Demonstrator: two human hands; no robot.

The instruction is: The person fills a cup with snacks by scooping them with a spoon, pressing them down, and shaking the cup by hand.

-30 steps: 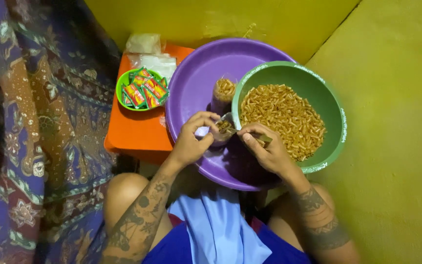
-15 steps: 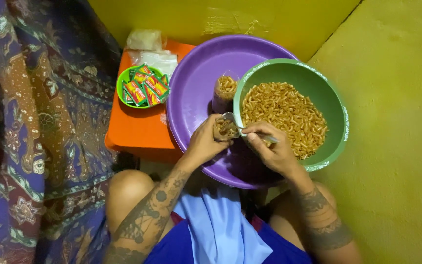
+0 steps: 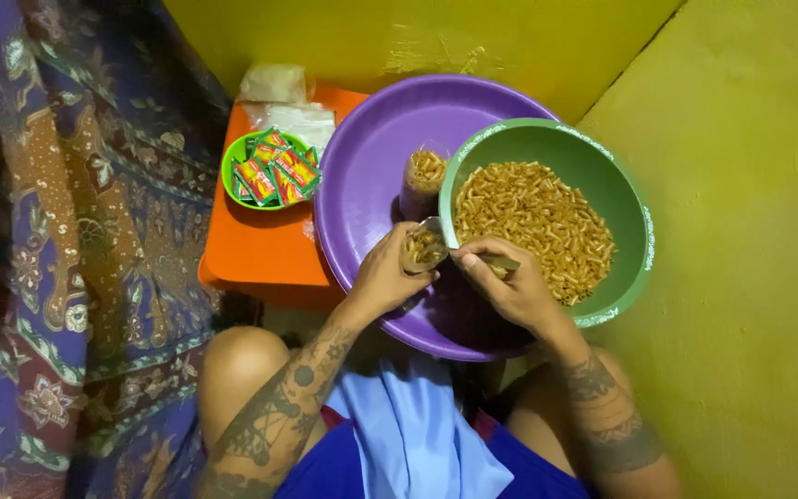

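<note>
Right now the left hand [image 3: 385, 277] grips a small clear bag [image 3: 424, 248] over the purple tray [image 3: 362, 176] while the right hand [image 3: 510, 286], closed on a spoon [image 3: 501, 263], loads fried snacks [image 3: 533, 222] from the green bowl [image 3: 634, 222]; filling seems underway, wanting a steady tip.

Both forearms are covered in dark tattoos: dense floral and dotted patterns on the left, banded patterns near the elbow on the right. No sleeves are worn; arms are bare to the frame edge. Left hand [image 3: 388, 277] and right hand [image 3: 513, 288] are bare, no gloves seen. Blue shorts are worn, a light-blue cloth draped between the bare knees.
</note>
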